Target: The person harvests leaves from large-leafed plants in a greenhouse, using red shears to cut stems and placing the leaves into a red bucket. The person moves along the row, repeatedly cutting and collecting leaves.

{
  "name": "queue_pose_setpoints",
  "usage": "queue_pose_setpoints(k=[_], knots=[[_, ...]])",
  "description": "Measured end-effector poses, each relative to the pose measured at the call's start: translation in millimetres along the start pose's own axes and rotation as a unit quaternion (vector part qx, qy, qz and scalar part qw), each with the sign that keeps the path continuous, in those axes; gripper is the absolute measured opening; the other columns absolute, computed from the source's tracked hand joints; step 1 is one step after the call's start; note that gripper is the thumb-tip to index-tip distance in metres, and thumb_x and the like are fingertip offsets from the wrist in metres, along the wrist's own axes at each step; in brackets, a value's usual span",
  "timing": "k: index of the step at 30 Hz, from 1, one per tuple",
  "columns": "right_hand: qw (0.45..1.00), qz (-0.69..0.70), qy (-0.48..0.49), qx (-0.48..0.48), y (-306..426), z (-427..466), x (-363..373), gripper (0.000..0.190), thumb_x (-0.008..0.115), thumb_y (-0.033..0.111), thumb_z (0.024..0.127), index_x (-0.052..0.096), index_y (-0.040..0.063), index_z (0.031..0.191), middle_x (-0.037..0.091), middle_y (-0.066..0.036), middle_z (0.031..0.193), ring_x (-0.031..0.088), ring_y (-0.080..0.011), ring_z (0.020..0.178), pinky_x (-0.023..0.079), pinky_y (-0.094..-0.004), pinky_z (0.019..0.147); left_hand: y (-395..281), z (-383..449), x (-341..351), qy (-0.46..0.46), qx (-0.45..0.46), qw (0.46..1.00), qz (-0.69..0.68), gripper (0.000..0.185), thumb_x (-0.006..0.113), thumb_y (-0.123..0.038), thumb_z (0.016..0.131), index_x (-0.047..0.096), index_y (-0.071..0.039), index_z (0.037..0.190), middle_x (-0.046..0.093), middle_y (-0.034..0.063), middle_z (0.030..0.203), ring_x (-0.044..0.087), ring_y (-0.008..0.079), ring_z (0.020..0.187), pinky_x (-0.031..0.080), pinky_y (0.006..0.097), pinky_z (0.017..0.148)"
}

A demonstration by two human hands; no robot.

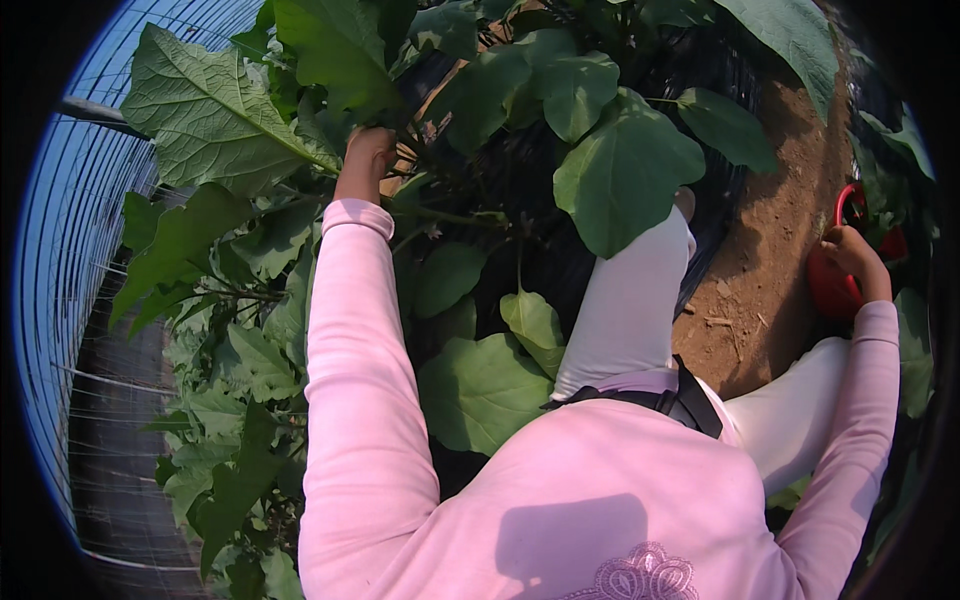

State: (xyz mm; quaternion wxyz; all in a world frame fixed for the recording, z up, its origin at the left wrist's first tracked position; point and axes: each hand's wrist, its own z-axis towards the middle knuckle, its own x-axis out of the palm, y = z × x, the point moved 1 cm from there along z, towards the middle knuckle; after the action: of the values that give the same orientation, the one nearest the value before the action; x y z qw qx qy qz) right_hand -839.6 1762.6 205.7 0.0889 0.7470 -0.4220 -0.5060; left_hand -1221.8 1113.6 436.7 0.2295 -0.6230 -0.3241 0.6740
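Observation:
Among the stems of a large leafy plant, my left hand [369, 154] reaches in at the upper left, its fingers bent and partly hidden by leaves. Whether it grips a stem cannot be told. A broad green leaf [217, 112] spreads just left of it. On the right, my right hand [851, 255] is closed on a red plastic container [829, 281] with a raised red handle, held low beside my knee. What lies inside the container is mostly hidden by my hand and by leaves.
Black plastic mulch [720, 82] lies under the plants. A strip of bare brown soil [739, 300] with dry bits runs between the rows. Wire mesh before blue sheeting [56, 247] curves along the left, with a grey pipe [101, 112] near its top. Large leaves [630, 172] hang over my leg.

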Motion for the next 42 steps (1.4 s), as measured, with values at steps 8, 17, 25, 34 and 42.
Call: queue_pose_setpoints(k=[8, 17, 25, 34, 42], knots=[[1.000, -0.025, 0.008, 0.012, 1.2, -4.0, -4.5, 0.019, 0.059, 0.014, 0.093, 0.063, -0.004, 0.092, 0.063, -0.008, 0.067, 0.062, -0.0186, 0.058, 0.049, -0.0343, 0.052, 19.3, 17.4, 7.4, -0.079, 0.096, 0.974, 0.189, 0.034, 0.065, -0.013, 0.084, 0.061, -0.003, 0.117, 0.066, 0.0169, 0.115, 0.064, 0.0328, 0.101, 0.050, 0.0401, 0.083], [1.000, -0.023, -0.013, -0.007, -3.3, -4.4, -1.6, 0.018, 0.062, 0.013, 0.091, 0.063, -0.005, 0.094, 0.064, -0.008, 0.071, 0.062, -0.0173, 0.062, 0.050, -0.0341, 0.059, -14.9, -29.7, 19.2, -0.072, 0.119, 0.861, 0.489, 0.025, 0.060, -0.016, 0.083, 0.070, -0.005, 0.104, 0.068, 0.0176, 0.107, 0.065, 0.0338, 0.102, 0.052, 0.0404, 0.084], [1.000, 0.031, -0.004, 0.006, -7.8, -8.9, -0.6, 0.019, 0.061, 0.011, 0.090, 0.065, -0.004, 0.101, 0.066, -0.009, 0.075, 0.064, -0.0188, 0.063, 0.051, -0.0341, 0.057, -17.0, -31.1, 34.1, -0.115, 0.206, 0.840, 0.488, 0.028, 0.052, -0.021, 0.091, 0.068, -0.007, 0.109, 0.067, 0.0181, 0.111, 0.064, 0.0352, 0.104, 0.051, 0.0407, 0.086], [0.999, 0.034, 0.019, 0.024, -8.3, -9.0, -1.2, 0.019, 0.058, 0.012, 0.092, 0.065, -0.004, 0.099, 0.066, -0.010, 0.074, 0.064, -0.0194, 0.060, 0.050, -0.0342, 0.054, -35.5, -2.9, 14.2, -0.046, 0.113, 0.985, 0.122, 0.020, 0.060, -0.013, 0.076, 0.069, -0.005, 0.092, 0.070, 0.0187, 0.094, 0.065, 0.0387, 0.094, 0.051, 0.0411, 0.075], [1.000, -0.002, -0.002, -0.019, -16.3, -3.7, -2.3, 0.019, 0.058, 0.013, 0.092, 0.063, -0.003, 0.101, 0.066, -0.010, 0.073, 0.064, -0.0191, 0.060, 0.050, -0.0344, 0.054, -12.5, 39.7, 30.5, -0.100, 0.074, 0.914, 0.386, 0.017, 0.062, -0.017, 0.080, 0.071, -0.004, 0.086, 0.070, 0.0164, 0.086, 0.067, 0.0322, 0.085, 0.052, 0.0406, 0.074]])
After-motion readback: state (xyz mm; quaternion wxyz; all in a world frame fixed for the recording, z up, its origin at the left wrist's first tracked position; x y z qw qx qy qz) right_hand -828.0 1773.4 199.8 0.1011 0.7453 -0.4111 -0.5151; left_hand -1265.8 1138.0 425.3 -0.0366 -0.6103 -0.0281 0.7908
